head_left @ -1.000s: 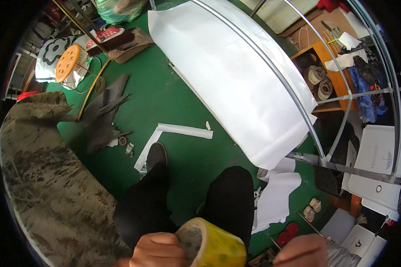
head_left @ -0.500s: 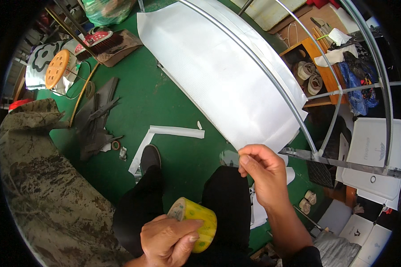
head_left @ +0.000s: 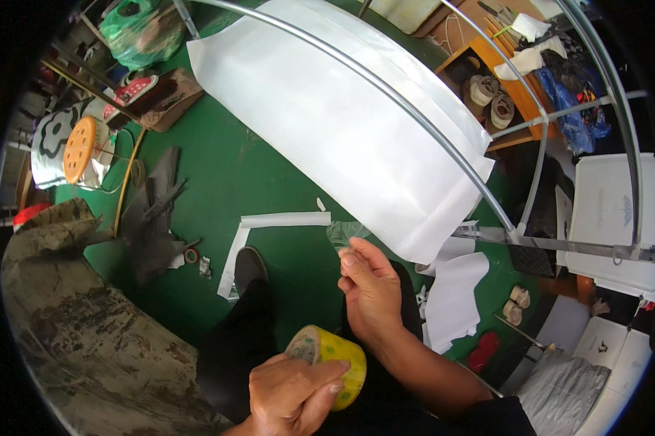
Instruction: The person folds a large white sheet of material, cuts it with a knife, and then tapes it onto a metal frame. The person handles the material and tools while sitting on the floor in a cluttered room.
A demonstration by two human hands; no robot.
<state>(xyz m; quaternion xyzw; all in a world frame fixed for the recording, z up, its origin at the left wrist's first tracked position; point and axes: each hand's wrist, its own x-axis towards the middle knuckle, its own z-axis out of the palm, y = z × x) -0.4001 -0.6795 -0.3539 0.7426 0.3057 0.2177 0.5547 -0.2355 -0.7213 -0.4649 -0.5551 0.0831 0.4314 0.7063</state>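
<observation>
A wide roll of yellow packing tape (head_left: pixel 349 369) sits in my left hand (head_left: pixel 287 389), whose fingers wrap around its side. My right hand (head_left: pixel 371 287) is raised in front of it and pinches a short clear piece of tape (head_left: pixel 344 234) between thumb and fingertips. Past the right hand lies a large white sheet (head_left: pixel 335 123) inside a curved metal tube frame (head_left: pixel 415 109). On the green floor to the left of the clear piece, narrow white strips (head_left: pixel 284 219) form a bent corner.
Left of my legs spreads a camouflage cloth (head_left: pixel 102 312), with dark scraps (head_left: pixel 151 218) beyond it. A stool with an orange seat (head_left: pixel 79 150) and a dustpan (head_left: pixel 171 102) stand far left. White offcuts (head_left: pixel 455 298) and a white case (head_left: pixel 609 211) are on the right.
My right hand has moved left with the clear tape piece, away from the sheet's near corner. My left hand and the tape roll have shifted slightly right.
</observation>
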